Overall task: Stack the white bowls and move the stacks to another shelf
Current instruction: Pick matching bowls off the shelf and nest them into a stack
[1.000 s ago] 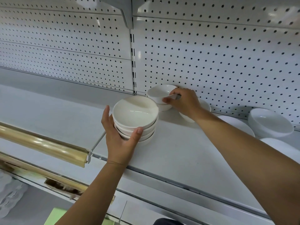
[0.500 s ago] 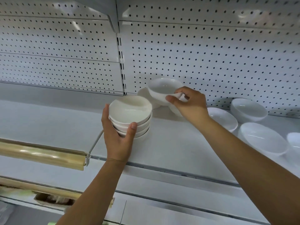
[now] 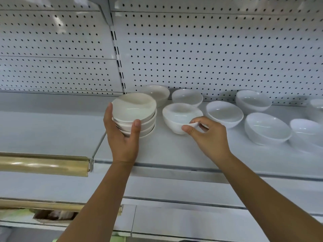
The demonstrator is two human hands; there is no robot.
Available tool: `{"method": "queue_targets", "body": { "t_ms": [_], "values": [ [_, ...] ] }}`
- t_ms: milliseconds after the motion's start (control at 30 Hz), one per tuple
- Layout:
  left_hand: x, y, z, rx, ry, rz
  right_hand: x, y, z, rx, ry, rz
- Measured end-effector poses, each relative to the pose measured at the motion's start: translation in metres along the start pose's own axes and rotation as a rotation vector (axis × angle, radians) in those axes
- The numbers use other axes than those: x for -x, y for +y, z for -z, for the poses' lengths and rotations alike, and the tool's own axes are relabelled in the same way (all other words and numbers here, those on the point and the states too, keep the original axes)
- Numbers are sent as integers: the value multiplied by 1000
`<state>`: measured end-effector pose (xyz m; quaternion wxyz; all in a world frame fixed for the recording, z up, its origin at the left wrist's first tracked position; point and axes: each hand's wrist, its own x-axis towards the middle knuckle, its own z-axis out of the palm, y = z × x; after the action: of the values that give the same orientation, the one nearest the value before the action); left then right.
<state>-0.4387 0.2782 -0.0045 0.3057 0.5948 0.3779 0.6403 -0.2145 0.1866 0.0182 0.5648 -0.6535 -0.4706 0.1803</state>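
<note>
A stack of three white bowls (image 3: 134, 112) stands on the white shelf (image 3: 166, 151), and my left hand (image 3: 122, 137) grips its near side, thumb on the right, fingers on the left. Just right of the stack, my right hand (image 3: 208, 135) pinches the near rim of a single white bowl (image 3: 178, 116), thumb outside and fingers over the rim. Whether that bowl rests on the shelf or hangs just above it I cannot tell. Several more white bowls sit loose behind and to the right, among them one at the back (image 3: 157, 93) and one beside my right hand (image 3: 224, 113).
A perforated white back panel (image 3: 209, 49) closes the shelf behind. A gold-coloured rail (image 3: 43, 164) runs along the shelf's front edge at the left. Below is another white shelf front (image 3: 174, 219). The shelf surface left of the stack (image 3: 52, 128) holds nothing.
My right hand has brought the single bowl from the back of the shelf forward and down, beside the stack. My left hand stays on the stack. The camera has turned right, showing more bowls.
</note>
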Motion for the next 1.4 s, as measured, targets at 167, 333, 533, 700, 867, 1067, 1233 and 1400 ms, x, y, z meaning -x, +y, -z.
{"method": "queue_targets", "body": {
  "t_ms": [167, 333, 533, 700, 867, 1067, 1233, 1400],
  "values": [
    [-1, -1, 0, 3, 6, 0, 11, 10, 2, 38, 41, -39],
    [-2, -2, 0, 10, 7, -12, 8, 14, 10, 74, 35, -78],
    [-1, -3, -1, 8, 10, -21, 15, 9, 18, 185, -69, -136],
    [0, -4, -1, -15, 28, -28, 18, -4, 24, 332, -97, -160],
    [0, -3, -2, -53, 43, 7, 13, -32, 28, 501, -90, -93],
    [-1, -1, -2, -85, 57, -33, -25, -59, 21, 617, -162, 37],
    [0, -2, -2, -124, 68, -49, -78, -66, -3, 574, -356, 100],
    [0, -3, -2, -135, 74, -60, -128, -54, -36, 594, -559, 135]
  ]
}}
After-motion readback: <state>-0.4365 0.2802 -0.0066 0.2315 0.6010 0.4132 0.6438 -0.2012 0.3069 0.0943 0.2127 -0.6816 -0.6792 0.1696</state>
